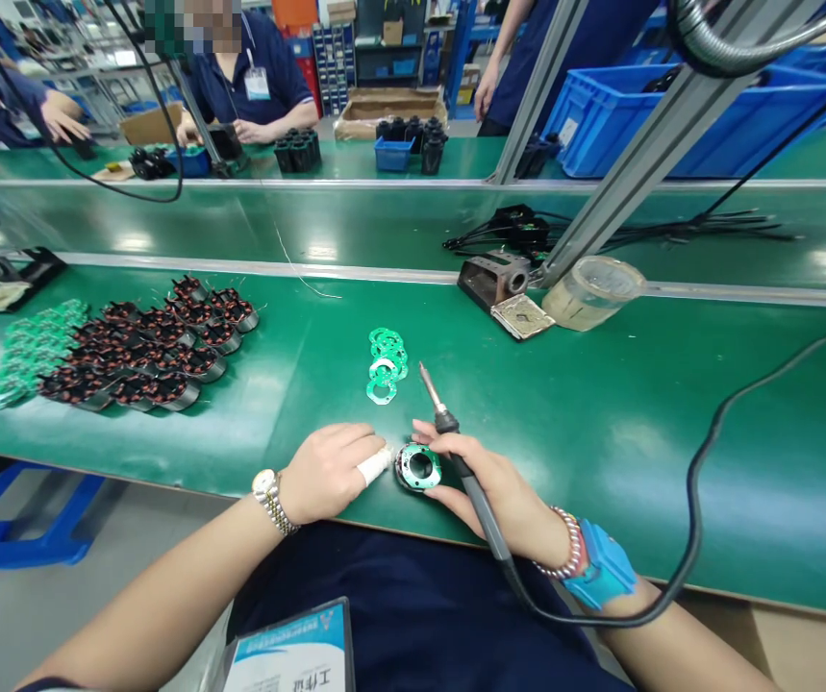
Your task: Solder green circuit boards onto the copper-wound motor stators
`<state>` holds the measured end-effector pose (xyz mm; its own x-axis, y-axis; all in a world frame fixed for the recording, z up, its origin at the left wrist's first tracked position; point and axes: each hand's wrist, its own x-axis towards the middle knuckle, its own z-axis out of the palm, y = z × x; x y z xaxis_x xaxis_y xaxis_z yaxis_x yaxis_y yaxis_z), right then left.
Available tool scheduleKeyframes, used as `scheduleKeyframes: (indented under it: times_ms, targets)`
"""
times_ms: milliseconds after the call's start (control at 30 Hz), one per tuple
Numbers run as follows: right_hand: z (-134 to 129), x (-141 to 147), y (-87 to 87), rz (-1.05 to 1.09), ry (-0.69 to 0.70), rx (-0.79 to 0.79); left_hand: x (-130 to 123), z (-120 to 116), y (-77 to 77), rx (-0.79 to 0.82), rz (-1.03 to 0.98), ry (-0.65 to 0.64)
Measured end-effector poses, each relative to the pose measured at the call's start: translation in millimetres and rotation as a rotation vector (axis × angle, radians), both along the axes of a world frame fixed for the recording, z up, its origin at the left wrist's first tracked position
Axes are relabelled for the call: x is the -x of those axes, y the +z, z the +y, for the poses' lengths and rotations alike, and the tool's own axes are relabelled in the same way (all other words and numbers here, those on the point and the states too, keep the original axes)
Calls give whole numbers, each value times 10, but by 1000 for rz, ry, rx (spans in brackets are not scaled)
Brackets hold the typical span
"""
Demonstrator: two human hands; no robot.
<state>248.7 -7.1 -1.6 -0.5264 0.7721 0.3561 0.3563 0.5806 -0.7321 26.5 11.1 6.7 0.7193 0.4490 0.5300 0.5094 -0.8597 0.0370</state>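
Soldering iron (471, 485) is being held pen-fashion in the right grip (499, 490), closed narrowly around the black handle, with the bare metal tip (428, 384) angled up and away, clear of the work. Right between the grips, a small round stator (418, 467) capped by a green circuit-board ring is being pinned on the green surface (600, 413). Its near edge is pressed by the curled fingers of the left grip (327, 473), one of them sheathed in a white finger cot (374, 465), while its far side is met by the spare fingers of the right grip. The stator is sitting flat, dark central hole facing up, but any solder joints are too small to be made out. The step in hand is judged to be hand-soldering at that ring, and a steady left grip with the tip brought onto a joint is what the next move appears to call for. Just ahead of the grips, a loose stack of green rings (386, 365) is lying ready, while well ahead of the left grip, rows of copper-wound stators (145, 346) are massed beside a heap of green boards (37, 351). Well ahead of the right grip, an iron stand (493, 279) is parked near a clear plastic cup (591, 291), and a black iron cable (693, 500) is trailing off to the right.
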Motion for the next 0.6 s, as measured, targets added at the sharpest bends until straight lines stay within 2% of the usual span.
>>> scheduleKeyframes:
  times_ms: [100, 200, 367, 500, 600]
  targets:
    - [-7, 4, -8, 0, -5, -6, -30, 4, -2, -42, 29, -13]
    - [-23, 29, -27, 4, -34, -20, -101, -42, -73, 11, -2, 56]
    - [-87, 77, -72, 9, -109, -40, -182, -188, -196, 194, -144, 204]
    - [-108, 79, -92, 20, -133, -39, -166, -313, -235, 366, -212, 182]
    - [-54, 82, -92, 42, -82, -28, -181, -358, -242, 456, -261, 173]
